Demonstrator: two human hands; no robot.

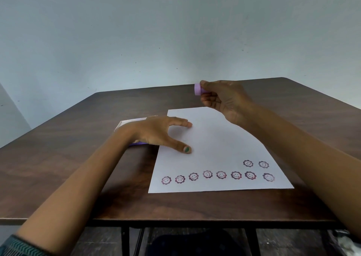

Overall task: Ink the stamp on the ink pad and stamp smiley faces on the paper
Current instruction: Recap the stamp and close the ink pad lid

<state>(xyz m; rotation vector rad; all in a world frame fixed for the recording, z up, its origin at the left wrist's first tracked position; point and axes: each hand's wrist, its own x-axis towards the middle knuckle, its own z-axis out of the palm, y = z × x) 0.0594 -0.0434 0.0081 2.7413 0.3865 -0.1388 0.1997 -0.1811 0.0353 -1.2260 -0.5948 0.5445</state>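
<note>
A white sheet of paper (pixel 214 144) lies on the dark wooden table (pixel 78 158). Several purple smiley prints (pixel 220 174) run in a row along its near edge, and two more (pixel 256 164) sit above them at the right. My right hand (pixel 224 99) is raised above the far end of the paper and grips a small lilac stamp (pixel 198 89) on its side, stamping end facing left. My left hand (pixel 162 132) rests spread on the paper's left edge, fingers apart. The ink pad (pixel 129 122) lies just left of the paper, mostly hidden under my left hand.
A pale wall rises right behind the table's far edge. Black table legs and a dark seat (pixel 187 244) show below the near edge. Bare wood surrounds the paper on all sides.
</note>
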